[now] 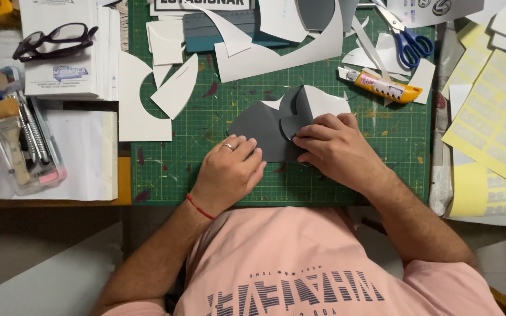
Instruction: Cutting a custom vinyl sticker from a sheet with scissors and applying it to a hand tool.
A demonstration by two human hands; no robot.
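While I stand beside the surface, these lines run from the person outward:
Left hand (229,169): loosely curled, knuckles up, fingertips pressing the near-left edge of the grey card piece (267,131) flat; a ring on one finger, a red cord at the wrist.
Right hand (335,146): flat with fingers together, pressing down on the rounded flap where grey meets white.
Grey card piece: lies mid-way up the green cutting mat (206,169), under both hands, folded or overlapped so a white face (326,102) shows at its far right.
Handling, as I judge it: light and thin, stiff enough to hold a curve yet easily creased; it would slide on the mat unless pinned.
Where to hold: best by the flat grey body near the edges, fingers spread, keeping off the narrow points and the curved flap, which look likely to bend or tear.
Further off: a yellow utility knife (385,88) to the right, blue-handled scissors (408,41) beyond it, white card offcuts (174,88) far left.
Edges: yellow label sheets (496,117) right, black glasses (54,41) on a booklet stack left.
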